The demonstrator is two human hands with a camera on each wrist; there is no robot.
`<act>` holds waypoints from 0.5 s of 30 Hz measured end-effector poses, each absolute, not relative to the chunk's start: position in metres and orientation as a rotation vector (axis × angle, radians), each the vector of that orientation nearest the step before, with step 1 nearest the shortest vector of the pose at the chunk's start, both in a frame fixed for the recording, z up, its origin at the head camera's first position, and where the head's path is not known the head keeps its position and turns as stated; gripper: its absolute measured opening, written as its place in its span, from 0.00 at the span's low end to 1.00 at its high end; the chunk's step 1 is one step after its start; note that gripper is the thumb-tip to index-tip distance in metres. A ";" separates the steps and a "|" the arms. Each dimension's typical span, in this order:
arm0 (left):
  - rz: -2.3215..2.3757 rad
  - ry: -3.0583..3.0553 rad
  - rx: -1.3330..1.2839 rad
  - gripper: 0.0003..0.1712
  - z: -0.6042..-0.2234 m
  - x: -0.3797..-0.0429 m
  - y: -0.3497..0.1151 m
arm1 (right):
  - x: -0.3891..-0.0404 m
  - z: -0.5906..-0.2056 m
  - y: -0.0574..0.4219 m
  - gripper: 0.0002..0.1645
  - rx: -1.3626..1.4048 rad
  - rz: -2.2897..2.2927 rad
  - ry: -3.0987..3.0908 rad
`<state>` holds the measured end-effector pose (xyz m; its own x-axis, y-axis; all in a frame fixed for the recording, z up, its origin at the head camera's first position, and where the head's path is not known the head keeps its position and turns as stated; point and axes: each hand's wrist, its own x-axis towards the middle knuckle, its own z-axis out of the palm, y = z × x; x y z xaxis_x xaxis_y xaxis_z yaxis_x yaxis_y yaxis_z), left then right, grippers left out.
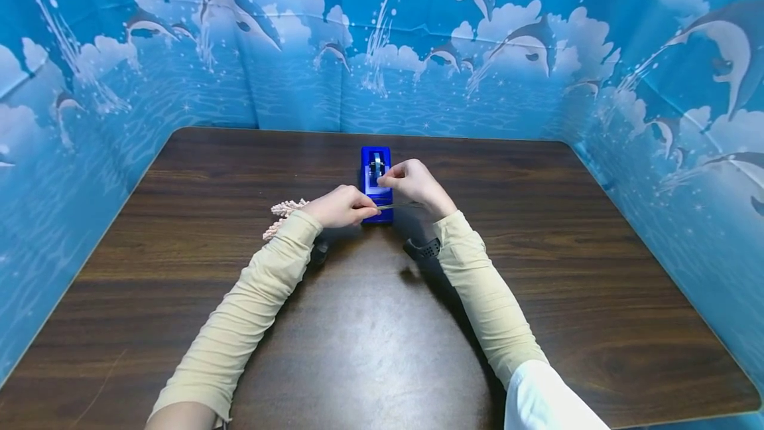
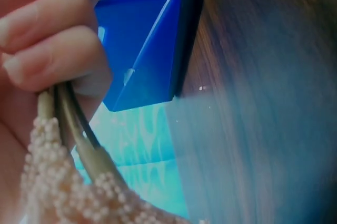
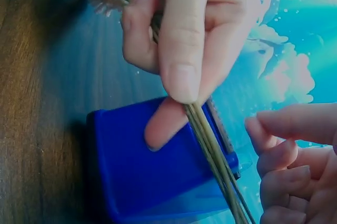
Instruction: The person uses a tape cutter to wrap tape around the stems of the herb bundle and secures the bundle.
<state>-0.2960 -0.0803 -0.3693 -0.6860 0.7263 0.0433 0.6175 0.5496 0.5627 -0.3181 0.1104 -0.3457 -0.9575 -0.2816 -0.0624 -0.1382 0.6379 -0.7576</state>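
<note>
My left hand (image 1: 341,207) pinches a bundle of thin stems (image 3: 213,150) between thumb and fingers, just above the near end of a blue tape dispenser (image 1: 368,184). Pale pink beaded sprigs of artificial flowers (image 1: 289,208) stick out to the left behind that hand, and show close up as bead clusters (image 2: 50,176) in the left wrist view. Over the dispenser, by its tape roll (image 1: 377,164), is my right hand (image 1: 416,186). Its thumb and forefinger tips come together, other fingers curled (image 3: 281,182); I cannot tell whether they pinch clear tape.
The dispenser stands on a dark wood-grain table (image 1: 537,297), toward its far edge. Blue curtains printed with dolphins (image 1: 340,85) hang behind the table and along both sides. A dark strap (image 1: 422,249) sits under the right wrist.
</note>
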 end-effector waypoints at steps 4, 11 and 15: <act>0.842 2.618 1.104 0.13 -0.370 -0.293 -0.076 | -0.314 -0.344 0.113 0.15 -0.368 -1.198 2.678; 0.851 2.686 1.088 0.14 -0.372 -0.293 -0.069 | -0.301 -0.343 0.118 0.14 -0.411 -1.135 2.702; 0.860 2.728 1.077 0.14 -0.372 -0.293 -0.071 | -0.294 -0.346 0.115 0.15 -0.469 -1.078 2.699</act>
